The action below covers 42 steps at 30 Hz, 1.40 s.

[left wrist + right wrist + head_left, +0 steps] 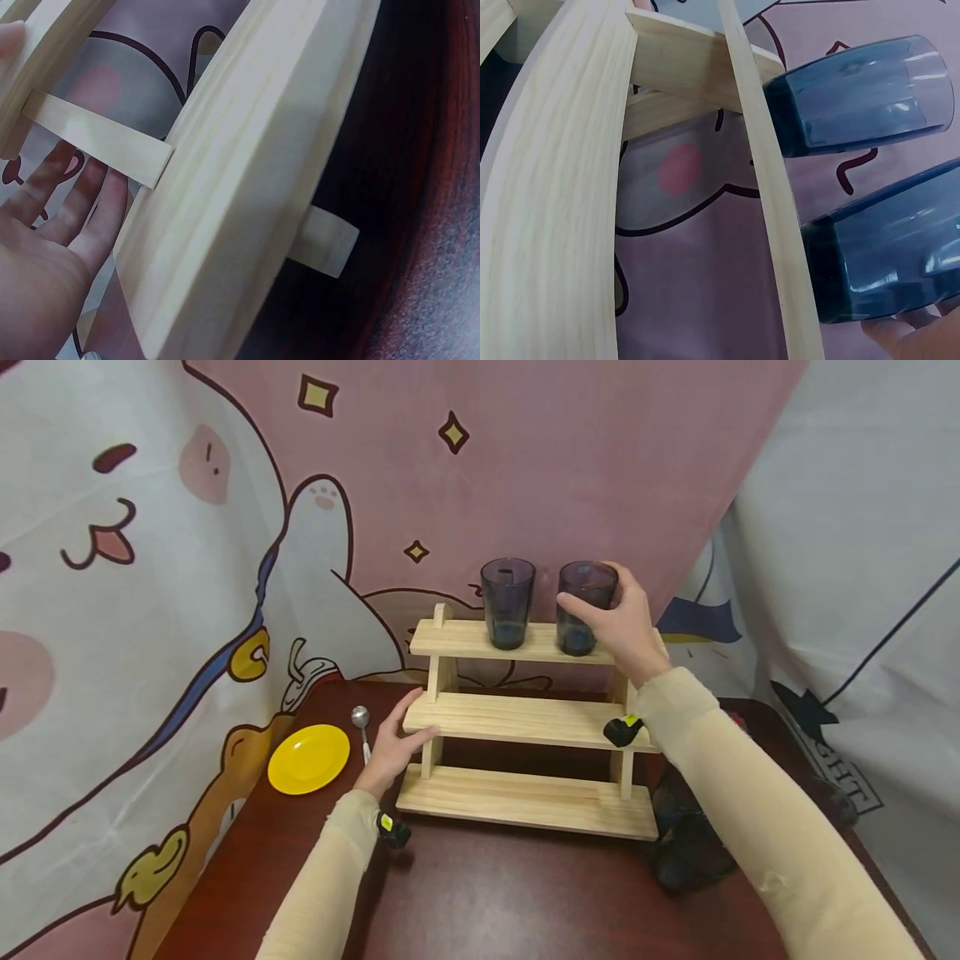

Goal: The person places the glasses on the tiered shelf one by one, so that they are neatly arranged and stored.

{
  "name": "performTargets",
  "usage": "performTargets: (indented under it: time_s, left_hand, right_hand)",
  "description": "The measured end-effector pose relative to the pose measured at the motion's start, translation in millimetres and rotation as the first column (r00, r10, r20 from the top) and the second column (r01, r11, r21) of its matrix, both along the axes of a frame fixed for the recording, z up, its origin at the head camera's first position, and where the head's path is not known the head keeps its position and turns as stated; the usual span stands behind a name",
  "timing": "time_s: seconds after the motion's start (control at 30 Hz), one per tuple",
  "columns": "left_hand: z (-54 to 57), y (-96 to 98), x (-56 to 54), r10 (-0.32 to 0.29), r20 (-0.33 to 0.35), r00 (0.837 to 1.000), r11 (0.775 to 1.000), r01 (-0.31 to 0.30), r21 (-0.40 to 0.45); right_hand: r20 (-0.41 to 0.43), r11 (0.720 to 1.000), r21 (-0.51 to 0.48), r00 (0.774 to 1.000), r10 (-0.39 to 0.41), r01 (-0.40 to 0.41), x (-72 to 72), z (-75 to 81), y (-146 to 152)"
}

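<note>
A three-tier wooden display shelf (517, 718) stands on the dark red-brown table. My right hand (628, 622) grips a bluish-purple drinking glass (577, 635) at the right of the top tier, thumb in front and fingers round the far side. The glass is upright, its base against the plank in the right wrist view. A matching glass (507, 602) stands to its left on the same tier. My left hand (390, 747) holds the left end of the middle tier (202, 180), thumb over the plank's front, with fingers (109, 206) behind the upright.
A yellow plate (309, 760) and a spoon (361, 718) lie left of the shelf. Dark objects (686, 852) sit to its right, partly hidden by my right sleeve. A printed cloth (540, 460) hangs close behind the shelf.
</note>
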<state>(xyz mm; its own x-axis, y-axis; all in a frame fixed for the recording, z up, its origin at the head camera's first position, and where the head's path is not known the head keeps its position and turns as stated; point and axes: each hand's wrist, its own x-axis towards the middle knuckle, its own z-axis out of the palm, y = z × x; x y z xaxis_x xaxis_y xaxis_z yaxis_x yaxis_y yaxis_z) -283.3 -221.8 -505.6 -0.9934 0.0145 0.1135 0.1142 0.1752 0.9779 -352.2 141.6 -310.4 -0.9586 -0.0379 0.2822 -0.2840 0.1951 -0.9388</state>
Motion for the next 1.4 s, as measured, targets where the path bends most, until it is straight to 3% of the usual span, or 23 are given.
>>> performTargets:
  time_s: [0.2, 0.37, 0.57, 0.77, 1.0, 1.13, 1.4]
  left_hand:
    - [-0.2, -1.5, 0.6, -0.004, 0.009, 1.000, 1.000, 0.004, 0.001]
    - [-0.3, -1.7, 0.9, 0.002, 0.008, 1.000, 1.000, -0.002, -0.001]
    - [-0.4, -0.5, -0.1, 0.006, 0.011, 1.000, 1.000, -0.005, -0.009]
    - [-1.0, -0.5, -0.4, 0.004, 0.006, 1.000, 1.000, -0.004, -0.008]
    - [-2.2, -1.5, -0.1, 0.004, 0.003, 1.000, 1.000, -0.004, 0.001]
    - [-2.7, -1.7, -0.3, -0.003, 0.006, 1.000, 1.000, 0.003, 0.019]
    - [-2.1, -0.2, 0.1, 0.000, 0.000, 1.000, 1.000, 0.000, 0.013]
  right_hand:
    - [-0.044, 1.000, 0.013, 0.999, -0.010, 0.011, -7.0, -4.1, -2.6]
    - [-0.016, 0.998, 0.048, 0.999, -0.028, 0.029, -8.8, -5.1, -3.4]
    - [0.086, 0.987, 0.160, 0.996, -0.033, 0.019, -1.9, -7.4, 10.1]
    - [0.114, 0.980, 0.199, 0.993, 0.005, -0.028, 11.3, -9.3, 34.5]
    - [0.103, 0.974, 0.222, 0.994, 0.021, -0.044, 37.7, -12.4, 66.1]
    - [0.086, 0.959, 0.283, 0.996, 0.010, -0.034, 58.0, -16.1, 86.7]
    - [-0.051, 0.915, 0.403, 0.999, 0.011, 0.010, 105.9, -36.3, 126.6]
